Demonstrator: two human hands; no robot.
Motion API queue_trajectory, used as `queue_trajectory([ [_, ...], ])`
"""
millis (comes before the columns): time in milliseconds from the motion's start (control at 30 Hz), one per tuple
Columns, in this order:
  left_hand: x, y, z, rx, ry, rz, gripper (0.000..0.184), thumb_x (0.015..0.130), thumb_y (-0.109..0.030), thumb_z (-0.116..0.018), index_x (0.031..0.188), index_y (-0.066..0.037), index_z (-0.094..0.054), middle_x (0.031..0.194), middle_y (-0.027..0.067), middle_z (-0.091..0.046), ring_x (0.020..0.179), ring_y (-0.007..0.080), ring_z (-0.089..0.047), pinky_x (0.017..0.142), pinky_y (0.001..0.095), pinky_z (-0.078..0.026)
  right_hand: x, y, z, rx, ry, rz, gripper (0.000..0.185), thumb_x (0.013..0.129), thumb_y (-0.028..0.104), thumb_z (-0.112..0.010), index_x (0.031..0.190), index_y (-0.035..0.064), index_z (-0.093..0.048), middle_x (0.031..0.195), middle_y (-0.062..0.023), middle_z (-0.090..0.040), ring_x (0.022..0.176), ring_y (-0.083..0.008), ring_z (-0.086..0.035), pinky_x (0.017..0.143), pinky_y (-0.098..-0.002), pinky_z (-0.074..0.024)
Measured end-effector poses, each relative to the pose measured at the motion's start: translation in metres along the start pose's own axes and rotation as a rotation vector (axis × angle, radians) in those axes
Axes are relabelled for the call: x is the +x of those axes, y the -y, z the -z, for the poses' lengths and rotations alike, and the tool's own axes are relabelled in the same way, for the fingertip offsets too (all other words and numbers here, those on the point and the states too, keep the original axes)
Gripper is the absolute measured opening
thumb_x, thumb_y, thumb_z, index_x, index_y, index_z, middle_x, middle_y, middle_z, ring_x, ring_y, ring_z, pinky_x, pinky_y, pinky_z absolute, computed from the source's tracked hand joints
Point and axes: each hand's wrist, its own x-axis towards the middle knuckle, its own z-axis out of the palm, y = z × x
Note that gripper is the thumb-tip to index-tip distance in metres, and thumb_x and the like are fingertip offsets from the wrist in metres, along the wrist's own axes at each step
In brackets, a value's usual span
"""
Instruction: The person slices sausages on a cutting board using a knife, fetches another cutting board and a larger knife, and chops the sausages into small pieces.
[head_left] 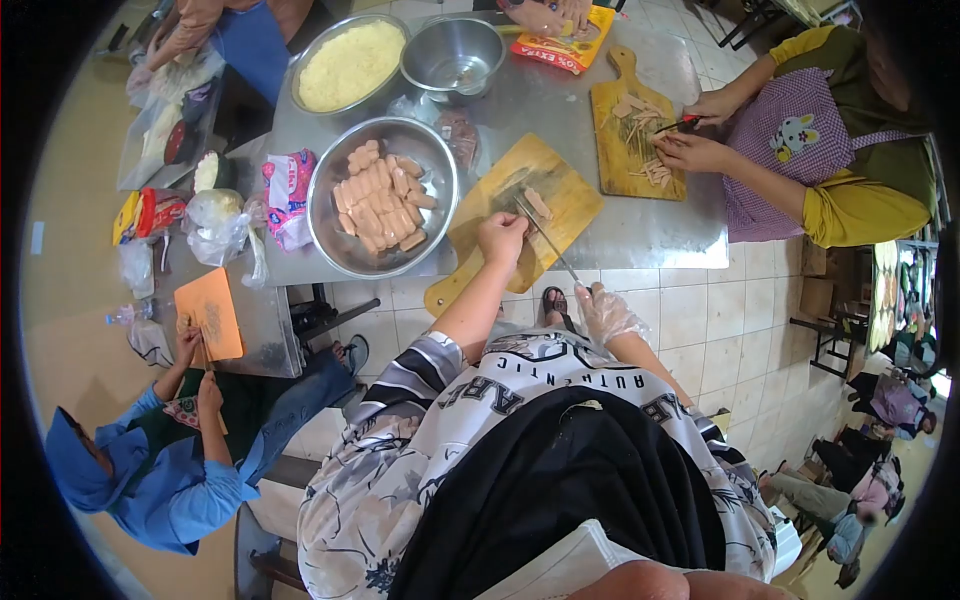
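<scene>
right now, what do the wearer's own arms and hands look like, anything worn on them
The left hand looks bare; the right hand wears a loose, clear plastic glove. Both forearms are uncovered. The left sleeve is white and grey with black bands; the right sleeve, mostly hidden, shows dark stripes.

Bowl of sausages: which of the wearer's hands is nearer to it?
Left. The left hand is over the cutting board beside the bowl of sausages; the right hand, holding the knife, is farther off, beyond the board.
</scene>
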Motion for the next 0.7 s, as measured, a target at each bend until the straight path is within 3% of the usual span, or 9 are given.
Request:
queue_trajectory([
  [100, -0.002, -0.002, 0.0, 0.02, -0.02, -0.002, 0.008, 0.064, -0.007, -0.062, 0.063, 0.001, -0.06, 0.057, 0.0045, -0.059, 0.05, 0.0101, -0.052, 0.05, 0.0244, -0.042, -0.007, 0.009, 0.013, 0.102, 0.038, -0.045, 0.051, 0.089, 0.044, -0.025, 0.103, 0.0011, -0.047, 0.097, -0.0272, -0.055, 0.095, -0.0425, -0.051, 0.082, -0.0482, -0.0387],
  [533, -0.01, -0.009, -0.001, 0.091, -0.039, -0.058, 0.005, 0.065, -0.003, -0.06, 0.065, 0.002, -0.06, 0.058, 0.0032, -0.058, 0.052, 0.0085, -0.052, 0.05, 0.0219, -0.042, 0.022, 0.028, -0.001, 0.151, -0.006, -0.083, 0.054, 0.089, 0.046, -0.024, 0.107, -0.0004, -0.045, 0.099, -0.0309, -0.052, 0.097, -0.0457, -0.048, 0.082, -0.0488, -0.0379],
  [600, -0.013, -0.012, 0.0, 0.106, -0.034, -0.044, 0.011, 0.064, -0.011, -0.065, 0.066, 0.0, -0.062, 0.059, 0.0076, -0.061, 0.053, 0.0134, -0.056, 0.054, 0.026, -0.044, 0.025, 0.03, 0.0, 0.145, 0.002, -0.087, 0.054, 0.089, 0.046, -0.024, 0.108, -0.0007, -0.045, 0.1, -0.0311, -0.052, 0.097, -0.0457, -0.048, 0.082, -0.0488, -0.0377],
  [700, -0.015, -0.016, 0.002, 0.177, -0.036, -0.105, 0.011, 0.064, -0.011, -0.065, 0.066, 0.0, -0.062, 0.06, 0.0085, -0.061, 0.054, 0.0143, -0.056, 0.054, 0.0264, -0.044, 0.03, 0.038, 0.001, 0.153, 0.016, -0.098, 0.054, 0.089, 0.045, -0.024, 0.108, -0.0012, -0.044, 0.1, -0.0315, -0.051, 0.098, -0.0458, -0.047, 0.082, -0.0485, -0.0378],
])
